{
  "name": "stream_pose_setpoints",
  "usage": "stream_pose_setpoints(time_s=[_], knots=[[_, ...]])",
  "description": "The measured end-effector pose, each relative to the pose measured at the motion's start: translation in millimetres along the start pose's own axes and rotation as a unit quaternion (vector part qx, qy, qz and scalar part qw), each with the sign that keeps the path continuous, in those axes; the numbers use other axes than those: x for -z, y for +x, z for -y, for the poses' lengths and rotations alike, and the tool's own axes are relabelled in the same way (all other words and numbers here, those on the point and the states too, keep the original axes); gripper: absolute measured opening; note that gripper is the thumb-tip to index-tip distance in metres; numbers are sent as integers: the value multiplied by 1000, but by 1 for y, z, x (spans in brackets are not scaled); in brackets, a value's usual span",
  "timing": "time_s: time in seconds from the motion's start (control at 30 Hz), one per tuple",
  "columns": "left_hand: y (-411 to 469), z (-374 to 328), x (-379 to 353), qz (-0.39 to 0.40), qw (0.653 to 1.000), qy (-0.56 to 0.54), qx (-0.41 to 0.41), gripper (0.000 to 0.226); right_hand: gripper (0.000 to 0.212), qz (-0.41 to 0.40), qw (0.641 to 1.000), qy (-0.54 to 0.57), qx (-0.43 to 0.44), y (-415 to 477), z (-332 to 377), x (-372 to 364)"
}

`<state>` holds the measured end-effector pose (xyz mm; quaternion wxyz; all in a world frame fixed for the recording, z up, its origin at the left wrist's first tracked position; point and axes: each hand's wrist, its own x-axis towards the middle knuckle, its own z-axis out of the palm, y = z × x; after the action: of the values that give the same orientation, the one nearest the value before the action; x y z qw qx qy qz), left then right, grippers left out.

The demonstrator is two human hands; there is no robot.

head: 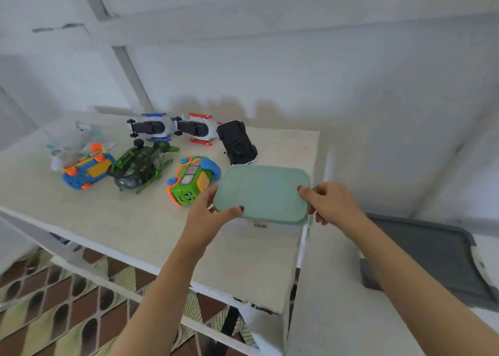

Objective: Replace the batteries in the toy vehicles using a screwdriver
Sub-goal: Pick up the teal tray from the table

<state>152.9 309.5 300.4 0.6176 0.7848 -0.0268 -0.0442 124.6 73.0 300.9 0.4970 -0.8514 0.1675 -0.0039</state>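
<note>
The left hand (208, 215) and right hand (330, 203) clasped the box (263, 193) by its short ends, fingers curled round its rim. The toy vehicles (140, 163) lay on the worktop (121, 220), left of it and nearer the left hand.

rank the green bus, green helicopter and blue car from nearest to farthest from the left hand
1. green bus, just beyond the left hand gripping the teal lid
2. green helicopter, further left
3. blue car, far left
</note>
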Motion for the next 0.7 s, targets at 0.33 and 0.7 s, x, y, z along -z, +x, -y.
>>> stream_pose_setpoints(time_s=[0.33,0.7], knots=[[23,25,16,22,998,-35,-44,48,37,-154,975,-139,82,3,8,-38],[31,45,10,68,995,-60,-44,84,72,-32,888,-315,334,2,-8,-27]])
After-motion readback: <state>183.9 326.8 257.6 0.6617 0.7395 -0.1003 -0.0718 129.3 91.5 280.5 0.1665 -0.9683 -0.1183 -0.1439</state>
